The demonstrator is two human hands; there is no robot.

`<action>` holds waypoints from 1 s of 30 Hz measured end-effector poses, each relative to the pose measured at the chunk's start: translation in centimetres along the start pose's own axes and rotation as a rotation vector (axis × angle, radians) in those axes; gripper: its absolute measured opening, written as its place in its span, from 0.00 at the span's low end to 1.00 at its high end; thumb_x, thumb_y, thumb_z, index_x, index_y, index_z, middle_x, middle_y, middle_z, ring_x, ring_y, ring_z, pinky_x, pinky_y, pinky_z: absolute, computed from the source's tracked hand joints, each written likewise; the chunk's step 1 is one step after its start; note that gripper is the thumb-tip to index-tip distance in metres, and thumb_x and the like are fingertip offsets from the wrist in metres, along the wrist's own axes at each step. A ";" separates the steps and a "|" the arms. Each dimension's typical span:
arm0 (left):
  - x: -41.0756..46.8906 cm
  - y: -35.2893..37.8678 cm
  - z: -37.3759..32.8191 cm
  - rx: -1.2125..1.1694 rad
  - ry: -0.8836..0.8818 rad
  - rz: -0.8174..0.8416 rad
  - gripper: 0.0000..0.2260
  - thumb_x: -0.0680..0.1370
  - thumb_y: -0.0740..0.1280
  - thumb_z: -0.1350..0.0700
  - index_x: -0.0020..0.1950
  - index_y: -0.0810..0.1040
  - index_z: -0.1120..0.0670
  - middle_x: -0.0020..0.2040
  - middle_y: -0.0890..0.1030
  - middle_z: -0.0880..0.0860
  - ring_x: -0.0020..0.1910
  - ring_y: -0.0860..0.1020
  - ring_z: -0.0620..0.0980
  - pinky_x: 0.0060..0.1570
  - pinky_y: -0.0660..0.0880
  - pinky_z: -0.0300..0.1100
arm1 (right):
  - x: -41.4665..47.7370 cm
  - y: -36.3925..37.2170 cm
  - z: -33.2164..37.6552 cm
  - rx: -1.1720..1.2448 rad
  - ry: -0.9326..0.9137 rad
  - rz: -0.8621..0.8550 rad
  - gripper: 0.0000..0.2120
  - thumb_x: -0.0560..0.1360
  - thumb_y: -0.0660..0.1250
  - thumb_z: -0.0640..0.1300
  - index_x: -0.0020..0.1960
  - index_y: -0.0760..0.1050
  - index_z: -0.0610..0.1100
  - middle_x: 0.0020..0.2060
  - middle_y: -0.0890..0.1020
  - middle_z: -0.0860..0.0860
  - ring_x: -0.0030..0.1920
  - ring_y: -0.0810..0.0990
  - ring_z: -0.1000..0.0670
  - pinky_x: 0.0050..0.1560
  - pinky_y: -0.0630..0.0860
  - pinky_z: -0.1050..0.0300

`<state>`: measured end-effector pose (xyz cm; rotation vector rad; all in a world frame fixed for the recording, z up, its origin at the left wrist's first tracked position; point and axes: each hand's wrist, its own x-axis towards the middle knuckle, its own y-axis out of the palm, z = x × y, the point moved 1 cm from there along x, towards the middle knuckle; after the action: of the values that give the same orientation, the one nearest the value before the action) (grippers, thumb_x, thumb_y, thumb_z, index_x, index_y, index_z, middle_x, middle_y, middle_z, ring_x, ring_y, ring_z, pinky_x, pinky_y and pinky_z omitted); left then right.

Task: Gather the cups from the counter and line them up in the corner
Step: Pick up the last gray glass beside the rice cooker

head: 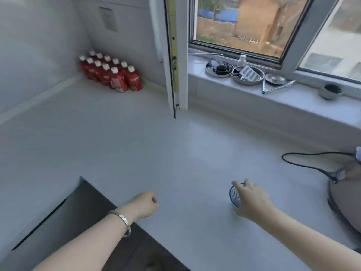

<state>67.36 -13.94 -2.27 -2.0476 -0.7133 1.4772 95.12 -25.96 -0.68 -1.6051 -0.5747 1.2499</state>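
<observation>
Cup (234,196): a small glass with dark blue lines is seen on the white tabletop (175,153) at about 5 o'clock of the view, upright, its mouth tilted slightly toward the camera.
Right hand (252,200): laid over the cup from the right, fingers (237,185) draped across the rim and the thumb low at the base; the cup is gripped between them.
Left hand (145,204): held just above the tabletop at 6 o'clock, curled into a loose fist with nothing in it; a metal bracelet (121,222) is worn at the wrist.
Corner: at 11 o'clock, where the two walls meet, a pack of red bottles (111,73) with white caps is stood.
Window sash (173,55): swung open inward over the tabletop at 12 o'clock.
Windowsill (273,98): at 2 o'clock, three metal dishes (248,76), a small white bottle (242,60), tongs (277,88) and a small dark bowl (330,91) are set along it.
Cable (304,165): a black cord is looped on the tabletop at 3 o'clock, run to a round appliance (347,202) at the right edge, well apart from the cup.
</observation>
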 end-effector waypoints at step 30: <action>-37.4 1.8 64.0 -0.602 -0.670 -0.433 0.09 0.76 0.60 0.57 0.36 0.66 0.49 0.39 0.67 0.50 0.38 0.66 0.49 0.31 0.58 0.37 | -20.8 6.0 77.0 -0.360 -1.068 0.059 0.39 0.66 0.71 0.54 0.72 0.57 0.53 0.62 0.69 0.47 0.61 0.75 0.44 0.54 0.74 0.54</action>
<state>-3.71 -34.06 4.48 -1.5567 -1.9257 1.8160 16.19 -14.17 4.32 -1.1056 -1.4739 2.1127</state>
